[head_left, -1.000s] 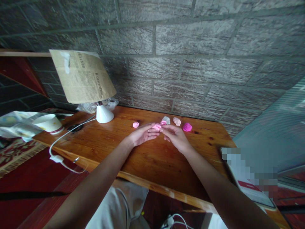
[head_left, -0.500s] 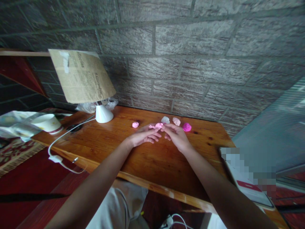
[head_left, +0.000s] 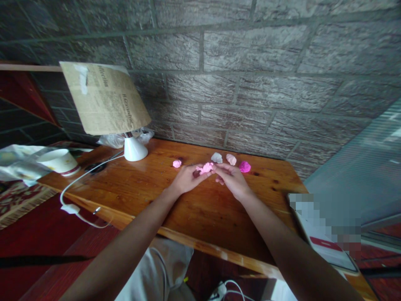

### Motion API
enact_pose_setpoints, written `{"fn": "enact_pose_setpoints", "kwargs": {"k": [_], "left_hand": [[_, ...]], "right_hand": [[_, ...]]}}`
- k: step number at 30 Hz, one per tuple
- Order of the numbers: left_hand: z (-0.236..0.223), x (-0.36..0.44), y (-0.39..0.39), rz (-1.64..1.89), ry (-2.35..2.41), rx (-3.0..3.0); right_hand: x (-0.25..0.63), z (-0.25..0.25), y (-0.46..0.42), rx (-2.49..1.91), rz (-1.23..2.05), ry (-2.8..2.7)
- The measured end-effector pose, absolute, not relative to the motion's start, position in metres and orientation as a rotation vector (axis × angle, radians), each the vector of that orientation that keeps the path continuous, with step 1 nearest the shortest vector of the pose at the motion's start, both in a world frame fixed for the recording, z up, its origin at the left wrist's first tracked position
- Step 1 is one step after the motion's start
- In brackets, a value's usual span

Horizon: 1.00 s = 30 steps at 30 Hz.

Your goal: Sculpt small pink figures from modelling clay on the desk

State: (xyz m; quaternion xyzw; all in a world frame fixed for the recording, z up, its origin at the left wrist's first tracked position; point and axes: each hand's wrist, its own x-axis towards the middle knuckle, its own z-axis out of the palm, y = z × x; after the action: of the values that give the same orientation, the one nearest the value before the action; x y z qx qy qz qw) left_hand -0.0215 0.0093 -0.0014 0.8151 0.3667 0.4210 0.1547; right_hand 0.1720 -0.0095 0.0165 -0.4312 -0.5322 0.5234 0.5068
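Note:
A small pink piece of what looks like modelling clay, lumpy with thin prongs at its left end, is held between my two hands above the wooden table. My left hand is closed on it from the left, thumb along its near side; the other fingers are mostly hidden. From the right, my right hand pinches its edge between thumb and forefinger, with the remaining fingers curled. Just behind my right hand lie a white lump, a pale pink lump and a magenta lump. Another pink lump rests left of my left hand.
A lamp with a newsprint shade stands at the back left, its white cord hanging over the front edge. Near the left end is a paper cup. A tablet-like device lies at the right. A stone-block wall rises behind.
My left hand has turned, its fingers folding under the pink clay from their earlier spread. The clay has tilted slightly and shows more of its surface. My right hand keeps its pinch.

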Motion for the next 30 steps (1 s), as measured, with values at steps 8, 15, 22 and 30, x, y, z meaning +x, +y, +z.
{"fn": "enact_pose_setpoints", "kwargs": {"k": [8, 15, 22, 30], "left_hand": [[0.0014, -0.0195, 0.0088, 1.291, 0.971, 2.295], [0.0021, -0.0182, 0.0054, 1.254, 1.049, 2.217], [0.0008, -0.0179, 0.0069, 1.322, 0.956, 2.161], [0.0000, -0.0171, 0.0064, 1.309, 0.922, 2.126]], "right_hand": [[0.1732, 0.0143, -0.0089, -0.995, 1.058, -1.380], [0.1746, 0.0129, -0.0126, -0.964, 0.776, -1.607], [0.1767, 0.0092, -0.0099, -0.975, 0.775, -1.622], [0.1779, 0.0096, -0.0106, -0.980, 0.785, -1.608]]}}
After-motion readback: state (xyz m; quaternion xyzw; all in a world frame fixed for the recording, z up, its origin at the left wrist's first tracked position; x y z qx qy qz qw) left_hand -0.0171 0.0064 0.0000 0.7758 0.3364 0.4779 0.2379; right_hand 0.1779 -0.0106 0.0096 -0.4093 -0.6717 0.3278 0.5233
